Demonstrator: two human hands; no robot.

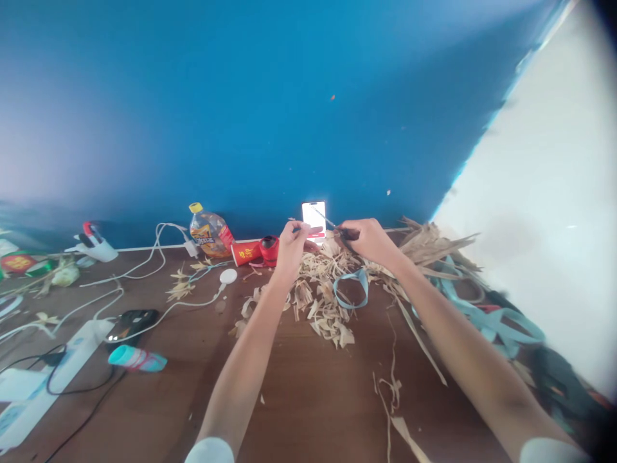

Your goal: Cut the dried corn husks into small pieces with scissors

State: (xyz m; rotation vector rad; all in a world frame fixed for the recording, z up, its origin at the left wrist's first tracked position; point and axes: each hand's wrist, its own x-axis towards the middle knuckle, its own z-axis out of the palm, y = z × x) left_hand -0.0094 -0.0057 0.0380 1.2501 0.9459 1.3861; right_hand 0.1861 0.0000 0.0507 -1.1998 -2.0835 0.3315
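Observation:
My left hand (293, 246) and my right hand (366, 241) are stretched out together at the far side of a brown wooden table (308, 399). The right hand's fingers are closed on a pair of dark-handled scissors (332, 226) whose thin blades point up and left. The left hand pinches a small strip of something I cannot make out, right at the blades. Under both hands lies a heap of dry pale leaf strips and scraps (322, 296). A light blue ribbon loop (351, 289) lies on the heap.
A lit phone (313, 215) leans on the blue wall. A drink bottle (209, 231), red cup (245, 251) and red tape roll (269, 249) lie left. White cables (159, 244), a power strip (58, 366) and a teal tube (137, 359) are further left. Dry leaves (434, 244) and more blue ribbon (496, 321) are right.

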